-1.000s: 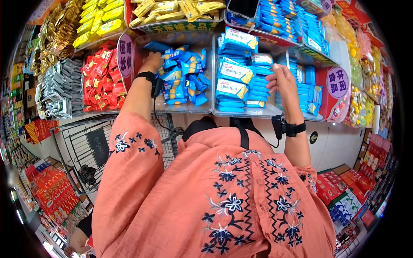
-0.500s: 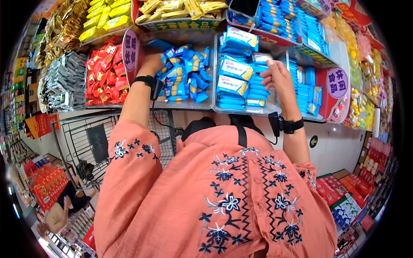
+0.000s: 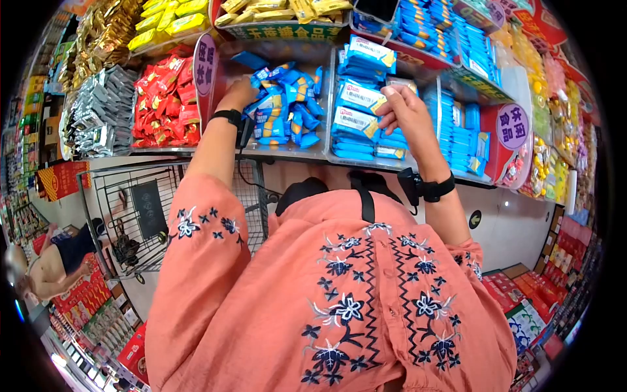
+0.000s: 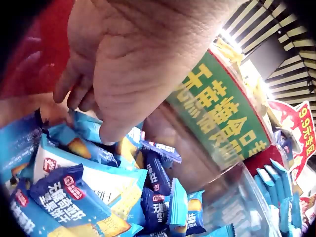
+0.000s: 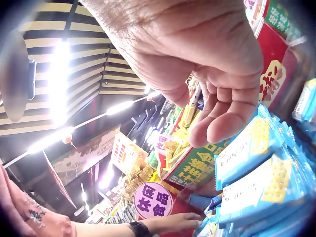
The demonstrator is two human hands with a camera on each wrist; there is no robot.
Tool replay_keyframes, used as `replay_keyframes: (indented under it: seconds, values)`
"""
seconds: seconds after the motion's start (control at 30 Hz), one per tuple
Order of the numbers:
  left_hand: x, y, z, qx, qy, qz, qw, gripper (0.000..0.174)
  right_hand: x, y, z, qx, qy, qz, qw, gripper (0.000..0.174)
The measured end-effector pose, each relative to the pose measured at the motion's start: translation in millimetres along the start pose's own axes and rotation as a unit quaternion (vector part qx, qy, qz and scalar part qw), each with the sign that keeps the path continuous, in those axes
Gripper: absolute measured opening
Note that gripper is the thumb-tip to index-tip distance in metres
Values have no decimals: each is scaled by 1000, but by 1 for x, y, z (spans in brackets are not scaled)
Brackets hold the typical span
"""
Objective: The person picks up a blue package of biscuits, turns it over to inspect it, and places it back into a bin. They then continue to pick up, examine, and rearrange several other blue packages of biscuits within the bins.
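My left hand (image 3: pixel 238 97) reaches into a clear bin of small blue snack packets (image 3: pixel 273 121) in the head view. Close up in the left wrist view, its thumb points down onto the packets, while the other fingers bend loosely beside them at the bin's red side. Over the neighbouring bin, my right hand (image 3: pixel 410 116) hovers with loosely bent fingers and nothing in them. Below its fingertips lie stacked light-blue cracker packs (image 5: pixel 254 187) with white labels and a picture of yellow biscuits.
Red packets (image 3: pixel 168 98) fill the bin at left, with silver packets (image 3: pixel 98 117) beyond. A clear divider (image 3: pixel 328 98) separates the two blue bins. Purple round signs (image 3: pixel 511 124) stand at the bin sides. A wire shopping cart (image 3: pixel 147 209) stands below my left arm, and another person (image 3: pixel 59 258) is at far left.
My right hand has moved left over the cracker packs. The left hand stays among the blue packets with a slight shift. The other person has moved farther into view at far left.
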State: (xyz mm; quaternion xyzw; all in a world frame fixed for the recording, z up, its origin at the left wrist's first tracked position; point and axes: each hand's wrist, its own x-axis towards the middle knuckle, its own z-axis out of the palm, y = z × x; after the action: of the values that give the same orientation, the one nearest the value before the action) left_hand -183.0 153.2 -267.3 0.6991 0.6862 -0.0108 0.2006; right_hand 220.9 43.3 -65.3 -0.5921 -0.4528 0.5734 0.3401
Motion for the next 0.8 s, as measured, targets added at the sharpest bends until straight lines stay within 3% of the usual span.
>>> replay_keyframes:
  seconds: [0.13, 0.23, 0.27, 0.37, 0.5, 0.6, 0.7, 0.73, 0.8]
  values:
    - [18, 16, 0, -86, -98, -86, 988, 54, -11, 4, -5, 2, 6, 5, 1000, 42]
    - [8, 37, -30, -58, -137, -73, 986, 56, -18, 10, -15, 4, 28, 12, 1000, 42]
    - [41, -12, 24, -123, -115, -47, 985, 52, -20, 10, -16, 8, 37, 18, 999, 41]
    - [24, 0, -2, -72, -154, -19, 985, 42, -25, 14, -21, 16, 48, 25, 998, 40]
    - [-7, 28, -37, -136, -141, -18, 980, 41, -26, 10, -18, 24, 46, 29, 998, 40]
    - [41, -25, 18, -36, -189, -76, 978, 49, -23, 7, -7, 32, 36, 26, 999, 40]
    - [-24, 45, -56, -112, -224, -123, 960, 61, -17, 4, -1, 23, 9, 19, 999, 39]
    - [-16, 24, -32, -112, -178, -65, 975, 72, -15, 3, 1, 17, 2, 17, 1000, 39]
    - [-1, 3, -9, -106, -150, -62, 981, 68, -15, 3, 6, 7, -10, 15, 1000, 38]
